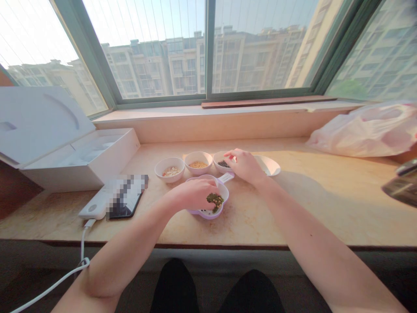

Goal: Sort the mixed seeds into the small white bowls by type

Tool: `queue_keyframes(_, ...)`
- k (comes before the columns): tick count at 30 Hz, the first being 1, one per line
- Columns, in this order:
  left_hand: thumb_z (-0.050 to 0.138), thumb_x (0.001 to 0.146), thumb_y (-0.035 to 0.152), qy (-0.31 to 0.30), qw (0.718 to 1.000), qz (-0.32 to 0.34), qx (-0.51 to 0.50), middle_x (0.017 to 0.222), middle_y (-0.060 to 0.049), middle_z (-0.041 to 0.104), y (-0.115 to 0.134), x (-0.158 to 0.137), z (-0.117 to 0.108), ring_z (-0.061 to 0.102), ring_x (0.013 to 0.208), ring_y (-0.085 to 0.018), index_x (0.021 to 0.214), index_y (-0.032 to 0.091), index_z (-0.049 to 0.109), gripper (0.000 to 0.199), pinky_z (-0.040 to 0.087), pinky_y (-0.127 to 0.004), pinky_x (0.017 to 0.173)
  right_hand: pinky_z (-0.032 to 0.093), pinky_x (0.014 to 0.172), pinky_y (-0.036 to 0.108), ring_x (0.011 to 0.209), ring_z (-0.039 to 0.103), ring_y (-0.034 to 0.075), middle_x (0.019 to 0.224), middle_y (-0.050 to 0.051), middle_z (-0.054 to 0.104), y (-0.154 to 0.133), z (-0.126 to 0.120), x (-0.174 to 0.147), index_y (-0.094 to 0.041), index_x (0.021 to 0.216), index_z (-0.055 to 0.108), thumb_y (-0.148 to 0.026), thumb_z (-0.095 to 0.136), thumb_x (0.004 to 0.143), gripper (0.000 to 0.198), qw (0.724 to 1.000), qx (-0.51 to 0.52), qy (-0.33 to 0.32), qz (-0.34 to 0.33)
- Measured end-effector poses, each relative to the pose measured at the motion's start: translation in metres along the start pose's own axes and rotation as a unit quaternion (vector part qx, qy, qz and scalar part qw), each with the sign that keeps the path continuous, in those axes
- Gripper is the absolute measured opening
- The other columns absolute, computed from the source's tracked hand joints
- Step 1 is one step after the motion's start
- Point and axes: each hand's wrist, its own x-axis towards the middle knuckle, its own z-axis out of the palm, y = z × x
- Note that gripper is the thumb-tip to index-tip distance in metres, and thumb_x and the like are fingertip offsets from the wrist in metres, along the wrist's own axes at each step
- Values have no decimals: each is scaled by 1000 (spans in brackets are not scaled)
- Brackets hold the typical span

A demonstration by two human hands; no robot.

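Observation:
My left hand (198, 193) reaches into a lilac-rimmed white bowl (208, 216) with a short white handle (226, 177). Its fingers curl beside a heap of green and tan beans (215, 201); a few dark beans show below them, and what the fingertips hold is hidden. Over a small white bowl (221, 155) of dark beans (224, 164), my right hand (243, 163) has its fingers bent down in a pinch. Whatever is between them is too small to make out. Partly behind the right hand sits a shallow white dish (273, 166).
A bowl of yellowish grains (198, 165) and a bowl of pale flakes (171, 171) stand left of the dark beans. Further left lie a phone (130, 204), a white power bank (94, 206) with its cable, and an open white box (107, 161). A plastic bag (365, 134) rests at right.

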Motion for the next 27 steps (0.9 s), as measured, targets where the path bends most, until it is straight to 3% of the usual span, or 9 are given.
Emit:
queue_keyframes(6, 56, 89, 12, -42, 998, -25, 32, 104, -4, 73, 4, 7, 1, 66, 99, -21, 100, 24, 79, 28, 52, -30, 82, 48, 77, 31, 81, 67, 20, 98, 7, 76, -1, 1, -1, -19, 102, 79, -22, 66, 91, 17, 1000, 16, 4, 5)
queue_keyframes(16, 56, 87, 8, -14, 999, -43, 28, 104, -4, 74, 1, 10, 8, 69, 98, -21, 97, 23, 78, 29, 53, -27, 77, 49, 76, 32, 78, 65, 19, 97, 7, 76, -3, -1, -1, -19, 99, 79, -24, 66, 90, 16, 999, 41, -7, 8)
queue_keyframes(22, 58, 84, 3, 13, 1000, -1, 1, 106, -4, 77, -4, 9, 5, 70, 102, -21, 96, 21, 76, 29, 53, -32, 93, 49, 77, 33, 78, 64, 19, 98, 8, 76, -3, -1, -1, -19, 99, 79, -25, 66, 89, 17, 999, 50, 0, 3)
queue_keyframes(27, 58, 84, 5, 33, 999, 4, -14, 110, -5, 78, -6, 7, 2, 72, 102, -21, 100, 21, 77, 29, 53, -33, 93, 49, 75, 33, 77, 63, 19, 94, 8, 74, -1, -3, -1, -20, 95, 80, -26, 66, 88, 16, 999, 52, 12, 1)
